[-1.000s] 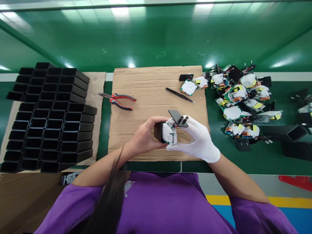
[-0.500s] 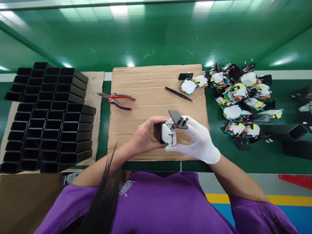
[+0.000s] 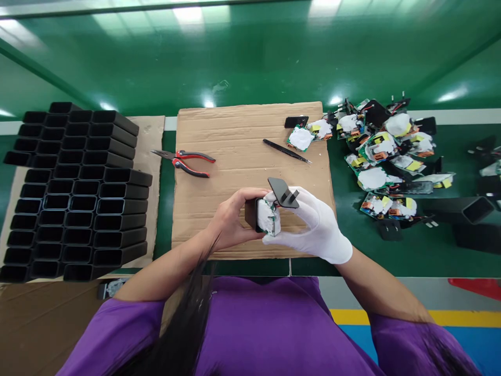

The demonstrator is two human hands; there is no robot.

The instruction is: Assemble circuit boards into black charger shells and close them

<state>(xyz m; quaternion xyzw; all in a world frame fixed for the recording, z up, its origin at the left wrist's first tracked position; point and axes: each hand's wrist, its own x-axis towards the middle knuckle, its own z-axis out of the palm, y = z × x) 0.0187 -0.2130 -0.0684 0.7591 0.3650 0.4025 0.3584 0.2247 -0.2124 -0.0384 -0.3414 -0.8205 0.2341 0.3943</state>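
Note:
My bare left hand (image 3: 231, 218) is wrapped round a black rectangular plastic housing (image 3: 251, 214), its open end facing right. Partly inside that end sits a circuit board assembly (image 3: 268, 217) coated in white compound. My right hand (image 3: 313, 225), in a white glove, grips the board between thumb and fingers. A black end cap (image 3: 282, 192) with plug prongs, joined by a wire, tilts above the board at my right fingertips. How far the board reaches into the housing is hidden.
Red-and-black pliers (image 3: 183, 162) and black tweezers (image 3: 285, 151) lie on the cardboard sheet (image 3: 219, 125). Many empty black housings (image 3: 78, 193) are stacked at left. Coated board assemblies (image 3: 381, 151) pile up at right, with two more boards (image 3: 301, 138) at the cardboard's upper right.
The board seems to sit slightly deeper in the housing. Both hands keep their holds, and the whole view has shifted a little.

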